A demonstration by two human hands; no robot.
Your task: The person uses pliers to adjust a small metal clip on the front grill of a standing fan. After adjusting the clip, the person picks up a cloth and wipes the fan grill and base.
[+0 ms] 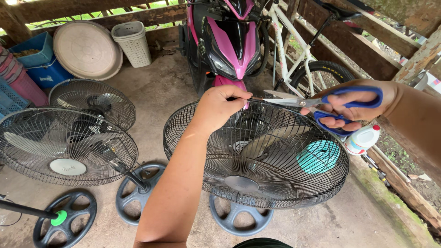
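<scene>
the left hand (219,106) pinches the top rim of the fan cage (257,156), fingers closed on the wire, while the right hand (356,104) grips blue-handled scissors (321,106), blades nearly shut at that rim. behind, a blue crate (34,48) holds brownish bits, hard to make out; the white basket (133,43) hides its inside.

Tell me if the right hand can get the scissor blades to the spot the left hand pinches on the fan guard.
Probably yes: the scissors in the right hand already point there, nothing between them and the left hand.
</scene>
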